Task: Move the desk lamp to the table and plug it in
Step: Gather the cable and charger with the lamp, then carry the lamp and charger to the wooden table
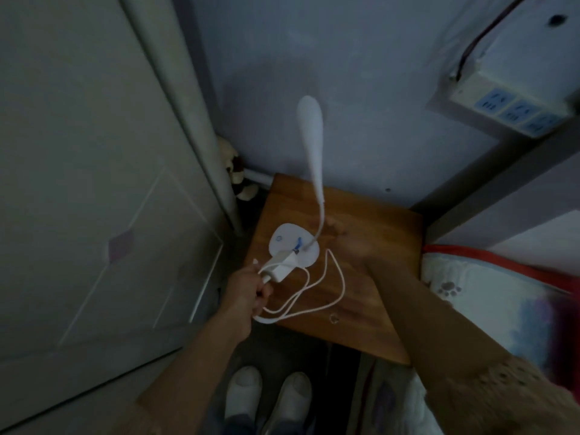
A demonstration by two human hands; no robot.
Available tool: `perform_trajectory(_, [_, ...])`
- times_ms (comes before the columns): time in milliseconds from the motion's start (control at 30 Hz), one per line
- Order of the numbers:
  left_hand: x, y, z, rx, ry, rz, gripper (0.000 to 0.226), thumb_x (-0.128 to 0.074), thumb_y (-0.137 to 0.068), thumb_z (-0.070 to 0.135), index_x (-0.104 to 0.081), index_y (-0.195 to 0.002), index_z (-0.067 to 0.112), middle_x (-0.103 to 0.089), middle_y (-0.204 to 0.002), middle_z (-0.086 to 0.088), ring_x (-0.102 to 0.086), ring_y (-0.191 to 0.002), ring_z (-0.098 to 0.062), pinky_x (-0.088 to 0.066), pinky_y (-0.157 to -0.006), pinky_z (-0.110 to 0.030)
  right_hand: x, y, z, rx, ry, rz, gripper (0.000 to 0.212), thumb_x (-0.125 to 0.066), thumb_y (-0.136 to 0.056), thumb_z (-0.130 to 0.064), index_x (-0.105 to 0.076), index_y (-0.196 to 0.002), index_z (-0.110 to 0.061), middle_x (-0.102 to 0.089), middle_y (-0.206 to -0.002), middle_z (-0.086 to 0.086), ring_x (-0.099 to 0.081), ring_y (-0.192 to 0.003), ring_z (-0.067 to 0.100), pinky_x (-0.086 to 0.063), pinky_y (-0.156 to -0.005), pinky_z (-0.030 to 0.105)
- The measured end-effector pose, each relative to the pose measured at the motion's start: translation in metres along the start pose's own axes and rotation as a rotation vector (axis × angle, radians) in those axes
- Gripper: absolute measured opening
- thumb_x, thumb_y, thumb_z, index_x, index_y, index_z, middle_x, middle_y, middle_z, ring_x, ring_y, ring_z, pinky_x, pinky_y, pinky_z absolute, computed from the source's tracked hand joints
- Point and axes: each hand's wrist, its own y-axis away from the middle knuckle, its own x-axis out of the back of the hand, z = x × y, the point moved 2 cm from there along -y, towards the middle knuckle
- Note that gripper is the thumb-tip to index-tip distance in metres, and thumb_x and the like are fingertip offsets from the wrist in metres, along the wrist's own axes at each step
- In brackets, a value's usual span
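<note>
A white desk lamp stands on the small wooden table (376, 309). Its flat base (287, 243) is near the table's left edge, and its long neck and head (310, 127) rise toward the wall. My left hand (248, 291) is closed around the white cable (329, 296) and the white plug adapter (281, 265), held just over the base's near side. The cable hangs in loops across the table. My right hand (348, 243) hovers blurred, just right of the lamp's neck, fingers apart, holding nothing.
A white power strip (514, 111) with blue sockets is fixed high on the right wall. A wardrobe door (94, 183) fills the left. A plush toy (235, 171) sits in the corner. Bedding (489, 293) lies to the right. My white shoes (270, 397) stand below.
</note>
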Motion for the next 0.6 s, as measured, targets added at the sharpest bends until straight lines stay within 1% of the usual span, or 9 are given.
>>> perform_trajectory(67, [0.013, -0.004, 0.005, -0.03, 0.002, 0.04, 0.048, -0.03, -0.084, -0.005, -0.056, -0.118, 0.015, -0.043, -0.054, -0.004, -0.025, -0.025, -0.003, -0.016, -0.027, -0.014, -0.012, -0.006, -0.007, -0.055, -0.029, -0.085, 0.04, -0.047, -0.089, 0.009, -0.055, -0.085, -0.03, -0.054, -0.085, -0.011, -0.052, -0.073, 0.001, -0.045, -0.057, 0.0])
perform_trajectory(100, [0.019, -0.006, 0.008, -0.045, 0.012, 0.057, 0.044, -0.031, -0.085, -0.004, -0.058, -0.113, 0.015, -0.043, -0.054, -0.004, -0.026, -0.023, -0.002, -0.017, -0.026, -0.012, -0.015, -0.008, -0.008, -0.056, -0.025, -0.114, 0.035, -0.047, -0.089, 0.01, -0.059, -0.09, -0.023, -0.056, -0.085, -0.009, -0.051, -0.072, -0.001, -0.044, -0.053, -0.001])
perform_trajectory(167, [0.027, -0.01, 0.012, -0.069, 0.035, 0.084, 0.038, -0.031, -0.086, -0.003, -0.06, -0.104, 0.014, -0.043, -0.055, -0.004, -0.026, -0.02, -0.002, -0.018, -0.026, -0.01, -0.017, -0.012, -0.005, -0.01, -0.114, -0.1, 0.028, -0.046, -0.091, 0.011, -0.062, -0.091, -0.011, -0.061, -0.086, -0.008, -0.056, -0.076, 0.0, -0.05, -0.063, 0.004])
perform_trajectory(233, [0.033, -0.013, 0.015, -0.084, 0.046, 0.099, 0.035, -0.029, -0.085, -0.002, -0.059, -0.091, 0.015, -0.043, -0.053, -0.005, -0.024, -0.021, -0.003, -0.017, -0.027, -0.01, -0.016, -0.012, -0.003, -0.006, -0.194, -0.001, 0.03, -0.045, -0.095, 0.004, -0.06, -0.074, -0.012, -0.068, -0.07, -0.013, -0.063, -0.07, -0.001, -0.051, -0.07, 0.01])
perform_trajectory(300, [0.035, -0.014, 0.019, -0.096, 0.054, 0.107, 0.035, -0.03, -0.085, -0.002, -0.058, -0.08, 0.019, -0.043, -0.052, -0.004, -0.024, -0.022, -0.003, -0.016, -0.027, -0.011, -0.015, -0.012, 0.0, 0.011, -0.194, 0.097, 0.028, -0.044, -0.098, -0.004, -0.054, -0.073, -0.008, -0.065, -0.056, -0.01, -0.061, -0.056, -0.011, -0.046, -0.061, 0.004])
perform_trajectory(333, [0.034, -0.012, 0.02, -0.099, 0.063, 0.106, 0.034, -0.031, -0.085, -0.002, -0.057, -0.078, 0.02, -0.043, -0.052, -0.003, -0.024, -0.022, -0.003, -0.017, -0.027, -0.011, -0.014, -0.01, 0.0, 0.028, -0.205, 0.131, 0.027, -0.042, -0.099, -0.006, -0.051, -0.074, -0.007, -0.061, -0.06, -0.008, -0.058, -0.052, -0.011, -0.044, -0.058, 0.003])
perform_trajectory(433, [0.024, -0.003, 0.026, -0.097, 0.071, 0.106, 0.02, -0.042, -0.082, 0.003, -0.058, -0.081, 0.015, -0.046, -0.052, -0.002, -0.028, -0.024, -0.003, -0.02, -0.025, -0.013, -0.003, 0.006, -0.003, 0.074, -0.327, 0.199, 0.032, -0.036, -0.1, -0.005, -0.043, -0.069, -0.009, -0.046, -0.066, 0.008, -0.054, -0.055, 0.004, -0.047, -0.061, 0.013])
perform_trajectory(533, [0.002, 0.014, 0.038, -0.138, 0.026, 0.05, 0.013, -0.046, -0.081, 0.008, -0.056, -0.077, 0.013, -0.044, -0.054, -0.001, -0.029, -0.029, -0.006, -0.021, -0.026, -0.015, 0.015, 0.033, -0.007, 0.102, -0.386, 0.276, 0.038, -0.037, -0.1, -0.005, -0.042, -0.063, -0.012, -0.044, -0.065, 0.008, -0.046, -0.062, 0.017, -0.044, -0.072, 0.031])
perform_trajectory(600, [-0.016, 0.028, 0.05, -0.191, -0.015, 0.002, 0.014, -0.049, -0.081, 0.009, -0.054, -0.07, 0.015, -0.043, -0.053, 0.0, -0.03, -0.031, -0.006, -0.022, -0.029, -0.012, 0.027, 0.056, -0.012, 0.137, -0.338, 0.327, 0.039, -0.039, -0.1, -0.008, -0.045, -0.062, -0.014, -0.047, -0.063, 0.01, -0.048, -0.065, 0.022, -0.042, -0.075, 0.043])
